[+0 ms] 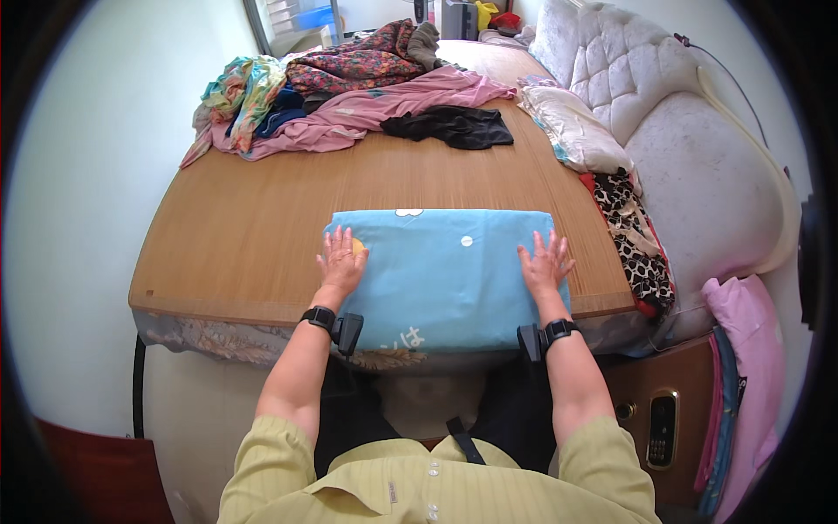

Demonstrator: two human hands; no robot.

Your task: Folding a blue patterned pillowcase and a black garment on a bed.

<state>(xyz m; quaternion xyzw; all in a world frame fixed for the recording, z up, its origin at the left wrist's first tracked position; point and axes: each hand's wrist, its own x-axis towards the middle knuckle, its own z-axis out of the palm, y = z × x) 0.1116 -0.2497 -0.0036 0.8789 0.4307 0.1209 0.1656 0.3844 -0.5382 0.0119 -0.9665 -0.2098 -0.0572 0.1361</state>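
A light blue folded cloth (pixel 432 281), printed with white marks, lies flat at the near edge of the bed, its front part hanging a little over that edge. My left hand (pixel 342 262) rests palm down on its left side, fingers spread, beside a yellow printed patch. On the right side of the cloth lies my right hand (pixel 545 265), also flat with fingers apart. Neither hand grips anything. Black bands with small boxes sit on both wrists.
A woven mat (pixel 262 216) covers the bed. Crumpled clothes and a pink sheet (pixel 314 128) are heaped at the far side, with a black garment (pixel 452 126) nearer. A pillow (pixel 576 128) and leopard-print cloth (pixel 632 229) border the padded headboard (pixel 694 157). A brown safe (pixel 674 419) stands lower right.
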